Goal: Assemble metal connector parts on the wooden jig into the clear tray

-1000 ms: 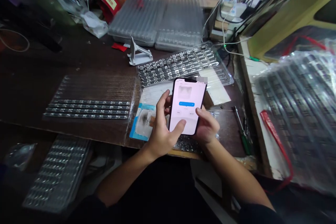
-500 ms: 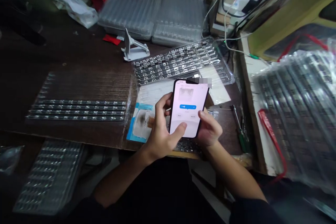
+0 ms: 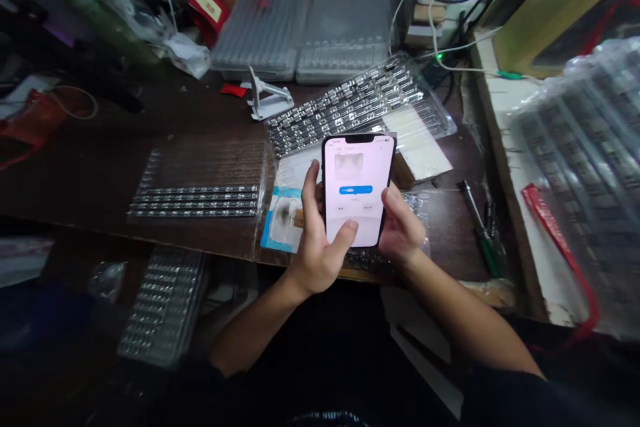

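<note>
A smartphone (image 3: 356, 193) with a lit, pale pink screen and a blue bar on it is held upright above the table's front edge. My left hand (image 3: 323, 243) grips its left side, the thumb lying on the lower screen. On the other side my right hand (image 3: 404, 223) holds the phone's right edge, thumb at the rim and the other fingers partly hidden behind. Below and behind the phone lies a blue-and-white packet (image 3: 283, 223). A clear tray (image 3: 345, 103) filled with rows of small metal parts rests beyond the phone, a white card (image 3: 420, 143) on its corner.
Another clear tray (image 3: 200, 163) at left carries several dark strips. Stacked clear trays (image 3: 345, 27) stand at the back, near a white phone stand (image 3: 270, 99). A green-handled screwdriver (image 3: 485, 240) lies at right, beside wrapped trays (image 3: 590, 147). More trays (image 3: 163, 307) sit below the table.
The camera view has shifted, so the table and trays appear further right. Both hands still hold the phone, which looks slightly higher in the picture; the left thumb stays on the lower screen.
</note>
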The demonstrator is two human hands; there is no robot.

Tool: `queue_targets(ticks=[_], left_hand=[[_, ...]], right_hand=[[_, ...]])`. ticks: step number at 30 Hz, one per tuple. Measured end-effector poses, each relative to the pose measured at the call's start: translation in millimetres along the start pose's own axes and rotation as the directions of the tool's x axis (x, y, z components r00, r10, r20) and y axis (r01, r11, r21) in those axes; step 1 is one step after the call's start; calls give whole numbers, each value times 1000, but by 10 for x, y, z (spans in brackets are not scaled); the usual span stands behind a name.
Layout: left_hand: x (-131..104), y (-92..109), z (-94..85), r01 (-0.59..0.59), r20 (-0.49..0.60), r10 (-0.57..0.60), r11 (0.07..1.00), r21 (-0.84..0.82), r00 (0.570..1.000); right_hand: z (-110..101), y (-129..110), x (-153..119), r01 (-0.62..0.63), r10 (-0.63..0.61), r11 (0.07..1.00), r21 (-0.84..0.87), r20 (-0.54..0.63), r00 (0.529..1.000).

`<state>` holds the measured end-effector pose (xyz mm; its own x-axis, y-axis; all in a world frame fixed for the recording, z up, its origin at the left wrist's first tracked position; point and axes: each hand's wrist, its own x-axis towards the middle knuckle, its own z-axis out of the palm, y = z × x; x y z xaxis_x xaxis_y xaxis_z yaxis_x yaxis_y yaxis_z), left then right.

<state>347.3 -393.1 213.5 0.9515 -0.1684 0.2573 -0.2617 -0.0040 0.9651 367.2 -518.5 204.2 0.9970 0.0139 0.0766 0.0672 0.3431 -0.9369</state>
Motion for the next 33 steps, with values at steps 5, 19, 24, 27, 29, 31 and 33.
queue_targets(ticks=[5,19,24,27,29,31,33], left_hand=[[-188,126,62,23,-104,-26,999,-28,994],[-1003,427,93,161,-178,-216,946,-281,960],[-1139,589,292,333,-34,-397,812,-479,917],[-1189,706,390,467,-9,-544,729,-500,839],[-1194,724,416,524,34,-587,694,-494,809],[-1190,722,431,561,100,-596,665,-493,796],[-1176,717,434,569,163,-573,655,-497,803]], right_hand=[[8,-30,-1,273,-246,946,-177,157,956],[21,65,208,307,-288,947,-93,172,942],[81,32,144,295,-235,935,-195,281,931],[141,-30,49,304,-196,907,-291,348,917],[173,-18,14,318,-176,879,-356,378,909],[192,2,-1,316,-175,875,-366,371,912],[187,-12,13,314,-199,874,-372,316,928]])
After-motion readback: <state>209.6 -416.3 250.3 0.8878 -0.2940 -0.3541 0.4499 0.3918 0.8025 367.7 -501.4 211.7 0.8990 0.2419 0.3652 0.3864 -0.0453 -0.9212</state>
